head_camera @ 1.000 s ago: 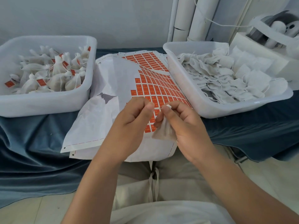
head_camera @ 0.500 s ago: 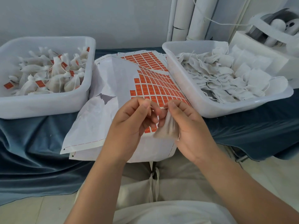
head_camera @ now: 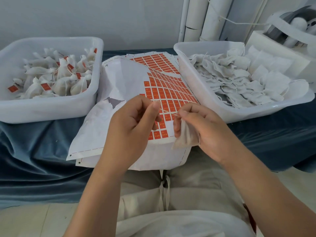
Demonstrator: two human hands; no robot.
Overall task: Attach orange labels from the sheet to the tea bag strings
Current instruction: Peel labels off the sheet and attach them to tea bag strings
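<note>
left hand pinches the string stretched sideways to the right hand, which grips the tea bag hanging downward.

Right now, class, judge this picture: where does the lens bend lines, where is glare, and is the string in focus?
Head view: the wide lens bows the rims of the left tub and right tub; soft light, small glints on the right tub's front rim; the string between left hand and right hand is thin but sharp.

Print on orange labels too small for reading; left tub partly off-frame.
</note>
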